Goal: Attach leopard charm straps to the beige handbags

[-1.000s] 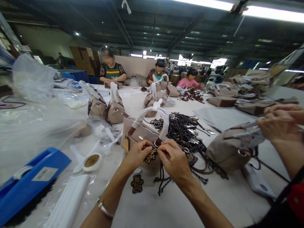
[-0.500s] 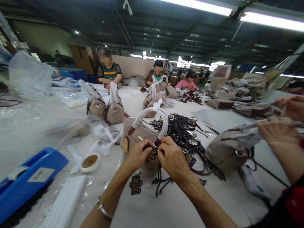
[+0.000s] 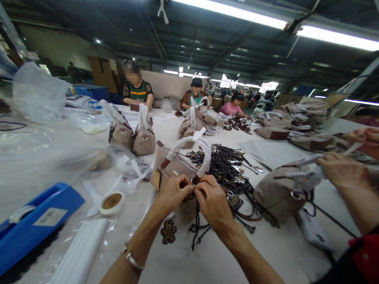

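A beige handbag (image 3: pixel 169 162) with white-wrapped handles stands in front of me. At its near end, below the handle, both hands meet with fingertips pinched. My left hand (image 3: pixel 174 193) is closed on a leopard-print bag charm (image 3: pixel 188 197), partly hidden behind the fingers. My right hand (image 3: pixel 213 199) pinches the same charm's top from the other side, close to the bag's metal ring. Black braided cords (image 3: pixel 196 225) hang below my right hand. Another leopard-print bear charm (image 3: pixel 168 231) lies on the table by my left wrist. The exact clasp is hidden by my fingers.
A pile of black-corded charms (image 3: pixel 222 161) lies right of the bag. Left are a tape roll (image 3: pixel 111 203), a blue brush (image 3: pixel 44 215) and white strips (image 3: pixel 79 252). At right, a co-worker's hand (image 3: pixel 345 169) works at another handbag (image 3: pixel 280 191). More bags and people are beyond.
My hands have drawn closer together at the ring, and my fingers now cover more of the charm and ring. At right, the co-worker's hands pull a white strip by the other bag's handle.
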Tool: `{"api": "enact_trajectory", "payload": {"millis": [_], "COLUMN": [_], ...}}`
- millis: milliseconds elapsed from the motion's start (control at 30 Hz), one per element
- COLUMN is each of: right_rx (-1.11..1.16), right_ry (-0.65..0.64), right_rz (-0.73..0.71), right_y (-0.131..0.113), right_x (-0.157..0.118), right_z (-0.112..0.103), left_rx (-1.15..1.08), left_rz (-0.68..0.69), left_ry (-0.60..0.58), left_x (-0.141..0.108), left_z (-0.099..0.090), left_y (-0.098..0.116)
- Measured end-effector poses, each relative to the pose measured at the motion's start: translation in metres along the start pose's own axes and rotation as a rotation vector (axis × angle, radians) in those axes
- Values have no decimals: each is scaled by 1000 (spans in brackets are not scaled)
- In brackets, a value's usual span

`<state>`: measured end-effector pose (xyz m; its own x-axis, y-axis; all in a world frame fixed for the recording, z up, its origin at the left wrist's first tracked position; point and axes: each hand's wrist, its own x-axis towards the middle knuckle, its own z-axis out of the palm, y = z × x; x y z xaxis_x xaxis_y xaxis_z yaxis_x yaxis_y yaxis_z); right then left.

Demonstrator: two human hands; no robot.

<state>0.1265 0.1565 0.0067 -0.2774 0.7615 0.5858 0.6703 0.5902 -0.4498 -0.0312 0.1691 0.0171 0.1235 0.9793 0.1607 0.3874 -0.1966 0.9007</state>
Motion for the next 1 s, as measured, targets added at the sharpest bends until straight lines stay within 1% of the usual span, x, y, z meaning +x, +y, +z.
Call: {"api": "enact_trajectory", "payload": {"millis": [100,167,267,333,400,467,633,700,733,800,900,1000], "right_rx": [-10,12,69,92,97,92,86,85,85,86,77,77], "right_ry": [25,57,101,99,85,91,149,148,146,146,148,150], "right_rz": [19,22,8,-9,-29,-44,-62,-86,-97,-105,-93,-77], "right_y": [-2,-3,-3,-1,1,2,-1,-2,-1,0,0,-2], "right_x": [-1,-1,-1,-1,-3,-4,-8,-9,-9,-10,-10,-8], "right_z": [3,4,4,3,3,4,6,7,7,7,8,7], "left_rx": [21,98,326,465,504,418,-60,-117,-87,67,307,365], "left_rz": [46,98,280,415,476,446,204,159,162,211,314,335], "left_ry": [21,78,174,184,174,181,149,195,234,297,332,347], "left_x": [-5,-9,-14,-16,-17,-16,-15,-16,-17,-18,-20,-21], "left_z": [0,2,7,10,11,11,11,14,16,21,27,26], "left_y": [-1,-2,-2,-2,-3,-6,-13,-14,-14,-14,-18,-22]}}
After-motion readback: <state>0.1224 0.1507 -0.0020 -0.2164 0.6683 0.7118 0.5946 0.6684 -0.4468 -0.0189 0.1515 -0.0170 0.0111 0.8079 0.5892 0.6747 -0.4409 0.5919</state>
